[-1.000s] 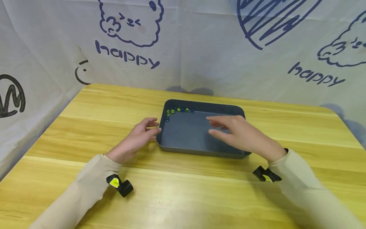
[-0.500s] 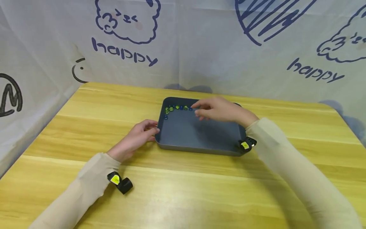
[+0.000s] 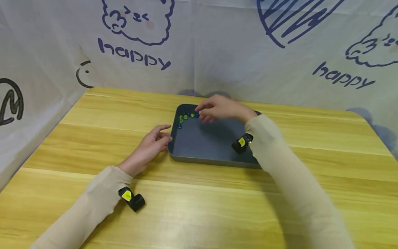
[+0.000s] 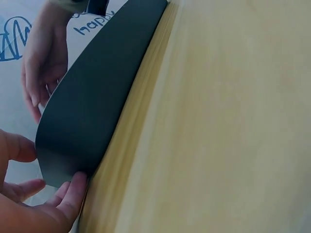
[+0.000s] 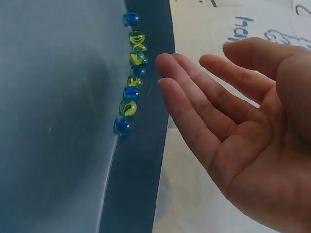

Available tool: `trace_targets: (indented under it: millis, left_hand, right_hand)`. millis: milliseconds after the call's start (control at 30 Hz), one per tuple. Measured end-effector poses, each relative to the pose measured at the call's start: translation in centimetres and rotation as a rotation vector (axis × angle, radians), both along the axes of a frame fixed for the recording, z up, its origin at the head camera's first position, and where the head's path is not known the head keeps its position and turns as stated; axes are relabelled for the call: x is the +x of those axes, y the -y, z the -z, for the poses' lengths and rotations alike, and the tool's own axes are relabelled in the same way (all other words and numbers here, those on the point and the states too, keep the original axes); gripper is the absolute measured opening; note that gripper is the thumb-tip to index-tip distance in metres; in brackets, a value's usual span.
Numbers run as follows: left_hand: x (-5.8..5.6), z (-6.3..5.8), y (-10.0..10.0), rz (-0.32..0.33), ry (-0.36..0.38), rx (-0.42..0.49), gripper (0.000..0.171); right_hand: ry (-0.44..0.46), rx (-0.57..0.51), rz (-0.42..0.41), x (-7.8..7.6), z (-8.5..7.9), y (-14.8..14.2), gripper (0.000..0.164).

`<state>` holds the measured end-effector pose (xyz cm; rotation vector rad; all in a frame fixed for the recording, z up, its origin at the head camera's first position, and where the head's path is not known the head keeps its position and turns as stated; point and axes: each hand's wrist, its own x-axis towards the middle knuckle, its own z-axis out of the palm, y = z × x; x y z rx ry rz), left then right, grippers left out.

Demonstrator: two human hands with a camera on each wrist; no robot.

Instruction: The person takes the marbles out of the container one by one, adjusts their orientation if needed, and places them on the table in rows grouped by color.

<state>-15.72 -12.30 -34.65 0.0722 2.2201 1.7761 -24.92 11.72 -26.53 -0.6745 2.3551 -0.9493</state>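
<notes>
A dark grey rectangular tray (image 3: 199, 141) lies on the wooden table. Blue and yellow-green glass marbles (image 3: 186, 117) line its far left corner; in the right wrist view several marbles (image 5: 137, 59) form a row along the wall. My left hand (image 3: 149, 147) is at the tray's left side, and in the left wrist view its loosely bent fingertips (image 4: 73, 191) touch the outer wall. Above the far wall, my right hand (image 3: 222, 108) reaches over the tray beside the marbles, hiding some in the head view. Its fingers are extended (image 5: 194, 114) and hold nothing.
The light wooden table (image 3: 186, 204) surrounds the tray. A white cloth (image 3: 236, 58) with blue drawings hangs just behind the table's far edge and along the left. Each sleeve carries a small black wrist camera (image 3: 132, 199).
My right hand has moved left and away from me across the tray to the row of marbles. The left hand stays at the tray's left side, and the marbles keep their places.
</notes>
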Motion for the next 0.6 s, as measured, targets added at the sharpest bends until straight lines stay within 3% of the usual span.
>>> trace_targets:
  millis: [233, 600]
  left_hand:
    - [0.1, 0.0, -0.2, -0.022, -0.008, -0.008, 0.049]
    - [0.1, -0.2, -0.1, -0.018, 0.051, 0.005, 0.042]
  right_hand:
    - [0.039, -0.02, 0.072, -1.1, 0.6, 1.5, 0.031]
    - [0.064, 0.116, 0.056, -1.7, 1.9, 4.3, 0.028]
